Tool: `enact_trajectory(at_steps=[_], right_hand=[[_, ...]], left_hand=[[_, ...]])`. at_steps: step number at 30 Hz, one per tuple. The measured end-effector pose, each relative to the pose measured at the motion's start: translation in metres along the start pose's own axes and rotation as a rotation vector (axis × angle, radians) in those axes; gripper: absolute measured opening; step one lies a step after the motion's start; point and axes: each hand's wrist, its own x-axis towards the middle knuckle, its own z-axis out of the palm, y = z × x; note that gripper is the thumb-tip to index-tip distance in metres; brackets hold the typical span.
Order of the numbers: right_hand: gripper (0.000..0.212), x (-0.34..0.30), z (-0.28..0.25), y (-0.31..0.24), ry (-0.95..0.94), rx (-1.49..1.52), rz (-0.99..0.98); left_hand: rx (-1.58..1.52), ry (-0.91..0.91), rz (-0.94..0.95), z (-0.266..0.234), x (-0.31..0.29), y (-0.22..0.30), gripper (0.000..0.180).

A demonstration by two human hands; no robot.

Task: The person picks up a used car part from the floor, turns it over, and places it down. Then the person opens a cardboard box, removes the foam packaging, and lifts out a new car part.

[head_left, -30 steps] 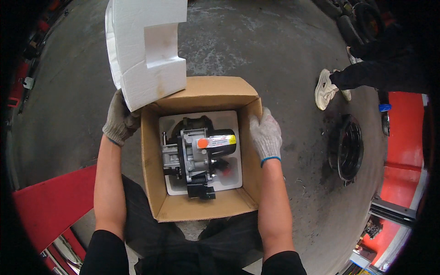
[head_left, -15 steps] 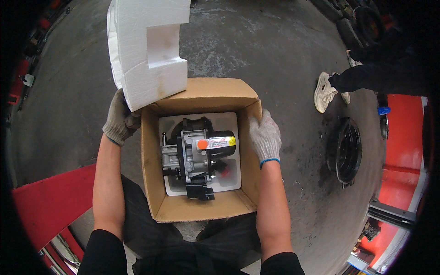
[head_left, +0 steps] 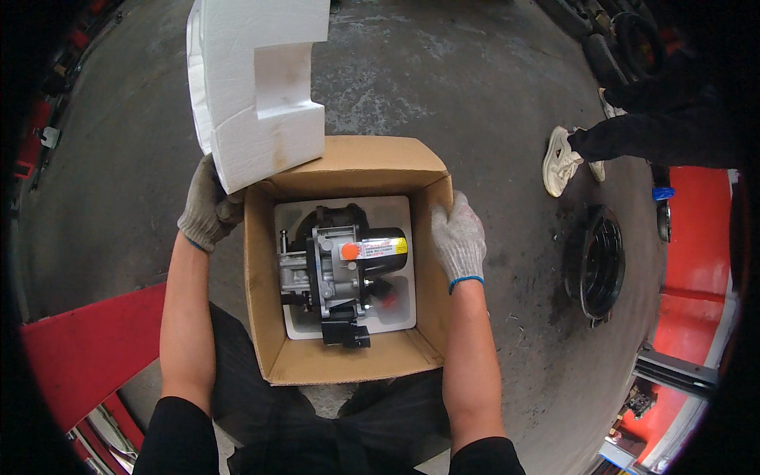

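- Since a second ago the white foam block has gone a bit higher and further off the cardboard box, with the left hand lifting it from below; the right hand hasn't really budged.
- Left hand's grip is closed around the bottom edge of the foam block, glove fingers wrapped under it. The block is tilted, its lower corner hanging just over the box's far left rim.
- Right hand lies flat against the outside of the box's right wall, fingers curled over the rim. Looks like a steadying hold, not a lift.
- Step in hand, as I read it: unpacking, top packing piece coming off. The pump-looking metal part sits in the middle of the box, nested in the lower white foam tray, untouched.
- Next move, my guess: the foam needs somewhere to go, off to the left on the concrete floor, so both hands are free. The part looks heavy and knobbly, so it probably wants two hands underneath rather than a pull on the black cylinder.
- Hard to make out: the underside of the part and how deep it sits in the tray. The foam block hides the left fingertips and is cut off at the top of the view.
- Someone else's shoe and dark trouser leg show upper right, well apart from the box. A black round thing lies on the floor to the right; can't tell what it is.
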Motion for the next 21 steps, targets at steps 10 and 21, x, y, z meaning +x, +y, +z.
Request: enact_trajectory(at_steps=[10,21], right_hand=[[0.039,0.001,0.001,0.001,0.003,-0.007,0.007],[0.039,-0.001,0.001,0.000,0.006,0.015,0.015]], left_hand=[[0.061,-0.025,-0.014,-0.005,-0.001,0.002,0.037],[-0.028,0.043,-0.021,0.012,-0.005,0.001,0.034]])
